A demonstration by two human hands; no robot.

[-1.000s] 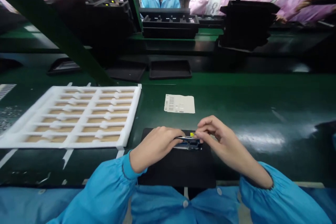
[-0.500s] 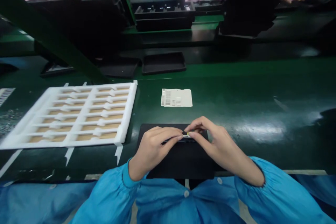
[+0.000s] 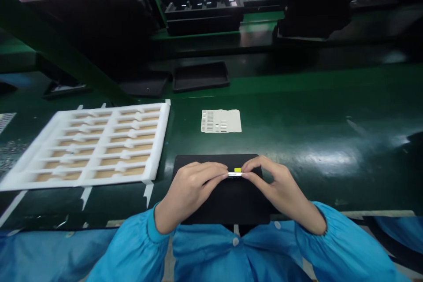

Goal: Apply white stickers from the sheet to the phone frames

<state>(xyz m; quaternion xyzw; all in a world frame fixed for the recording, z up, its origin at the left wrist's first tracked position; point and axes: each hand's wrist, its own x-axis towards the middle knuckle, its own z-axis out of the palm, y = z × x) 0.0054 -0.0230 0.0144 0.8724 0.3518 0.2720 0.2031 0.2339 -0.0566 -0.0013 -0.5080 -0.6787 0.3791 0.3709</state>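
Between my two hands is a small, thin silvery strip-like part (image 3: 235, 174) with a yellow tab (image 3: 237, 170) along its far side. My left hand (image 3: 200, 187) pinches its left end between thumb and fingers. At the right end, my right hand (image 3: 272, 183) grips it with thumb and fingertips, close to the yellow tab. Both hands are over a black mat (image 3: 228, 209) in front of my body. The fingers cover the ends of the part, so its exact kind is not clear.
Left of the mat lies a white slotted foam tray (image 3: 114, 150) on the green bench. Beyond the mat is a white sheet of barcode labels (image 3: 221, 121). Farther off are a shallow black tray (image 3: 201, 77), black bins (image 3: 203, 13) and several co-workers in pink and blue sleeves.
My right fingers have shifted slightly right, and more of the silvery part and its yellow tab now shows. The camera view has moved a little.
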